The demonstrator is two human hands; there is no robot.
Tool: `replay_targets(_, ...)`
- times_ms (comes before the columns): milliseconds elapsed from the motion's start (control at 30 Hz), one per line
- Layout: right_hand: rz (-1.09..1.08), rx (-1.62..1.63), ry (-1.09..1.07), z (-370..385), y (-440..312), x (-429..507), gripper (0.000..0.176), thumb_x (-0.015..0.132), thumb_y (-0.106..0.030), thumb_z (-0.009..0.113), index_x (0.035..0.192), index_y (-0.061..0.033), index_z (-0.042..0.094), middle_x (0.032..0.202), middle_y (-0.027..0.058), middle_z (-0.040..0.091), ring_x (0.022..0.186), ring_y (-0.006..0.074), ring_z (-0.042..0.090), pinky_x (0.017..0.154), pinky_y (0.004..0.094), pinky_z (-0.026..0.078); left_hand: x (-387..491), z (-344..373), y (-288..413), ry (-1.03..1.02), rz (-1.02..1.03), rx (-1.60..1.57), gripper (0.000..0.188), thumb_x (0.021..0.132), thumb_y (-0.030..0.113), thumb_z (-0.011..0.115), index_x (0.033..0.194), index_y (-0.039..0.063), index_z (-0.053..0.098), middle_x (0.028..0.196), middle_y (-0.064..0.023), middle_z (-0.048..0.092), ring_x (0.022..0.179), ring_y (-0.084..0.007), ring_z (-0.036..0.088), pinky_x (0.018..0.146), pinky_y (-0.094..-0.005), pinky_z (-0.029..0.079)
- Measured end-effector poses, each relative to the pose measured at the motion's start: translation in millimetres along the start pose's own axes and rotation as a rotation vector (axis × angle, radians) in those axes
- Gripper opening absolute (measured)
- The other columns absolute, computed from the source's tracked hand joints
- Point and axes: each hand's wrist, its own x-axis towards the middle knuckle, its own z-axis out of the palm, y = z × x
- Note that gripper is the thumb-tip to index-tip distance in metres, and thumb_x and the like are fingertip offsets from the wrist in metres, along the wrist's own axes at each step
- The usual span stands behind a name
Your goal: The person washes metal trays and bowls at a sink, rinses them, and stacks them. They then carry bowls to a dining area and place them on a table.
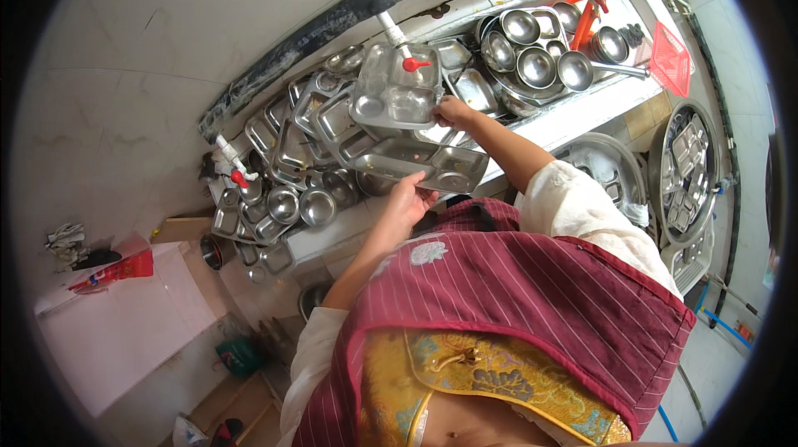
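My left hand [408, 201] grips the near edge of a steel compartment tray [405, 163], which is tilted and has food bits on it. With my right hand [454, 112] I hold the right edge of another compartment tray [393, 85], under a tap with a red handle [415, 64]. Piled steel trays [299, 141] fill the trough to the left, and round steel bowls [318, 206] lie at its near side. More steel bowls [536, 67] rest on a tray at the right, beside a steel ladle [575, 71].
A white trough rim [592, 107] runs before me. Large steel basins stand at right, one holding foamy water [595, 166], one holding trays [686, 166]. A red plastic basket [670, 60] sits at the trough's right end. A second red-handled tap [239, 178] and a black-wrapped pipe [349, 20] line the wall.
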Motion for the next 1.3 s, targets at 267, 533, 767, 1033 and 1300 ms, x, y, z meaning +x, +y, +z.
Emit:
replay_targets(267,-0.041,-0.226,0.142,17,-4,-51,0.029,0.076,-0.010,0.052,0.101,0.0037,0.047,0.067,0.0078,0.052,0.053,0.0155,0.051,0.042,0.0254,0.039,-3,1,-6,0.008,-0.010,-0.002,0.017,0.081,0.016,0.050,0.095,0.005,0.050,0.085,-0.0067,0.056,0.071,-0.0171,0.052,0.055,-0.0267,0.045)
replay_targets(533,0.656,0.729,-0.878,74,-27,-45,0.028,0.088,-0.026,0.036,0.085,0.0004,0.045,0.064,0.0010,0.045,0.049,0.0016,0.037,0.032,0.0123,0.024,-10,-11,-4,0.021,0.022,-0.005,0.018,0.080,0.014,0.051,0.096,0.006,0.048,0.088,-0.0065,0.055,0.076,-0.0173,0.052,0.058,-0.0290,0.045)
replay_targets(767,0.617,0.327,-0.536,79,-33,-9,0.062,0.078,-0.060,0.040,0.099,-0.0033,0.051,0.092,0.0133,0.053,0.078,0.0219,0.051,0.064,0.0340,0.044,-11,-29,-13,0.060,0.093,-0.073,0.023,0.079,0.009,0.049,0.101,0.002,0.046,0.097,-0.0095,0.052,0.085,-0.0225,0.053,0.069,-0.0330,0.047)
replay_targets(1033,0.018,0.549,-0.034,52,-19,34,0.015,0.086,-0.018,0.048,0.092,-0.0042,0.045,0.081,0.0069,0.046,0.078,0.0218,0.050,0.072,0.0398,0.052,-11,-33,-13,0.069,0.117,-0.036,0.025,0.081,0.011,0.047,0.103,0.000,0.045,0.099,-0.0120,0.052,0.087,-0.0237,0.052,0.073,-0.0385,0.047)
replay_targets(1300,-0.036,0.848,0.139,9,-6,24,0.014,0.089,-0.011,0.040,0.097,-0.0002,0.043,0.097,0.0134,0.046,0.089,0.0270,0.050,0.078,0.0421,0.051,-9,-29,-12,0.058,0.067,-0.047,0.025,0.082,0.014,0.047,0.105,0.003,0.046,0.100,-0.0096,0.052,0.088,-0.0221,0.052,0.070,-0.0349,0.047)
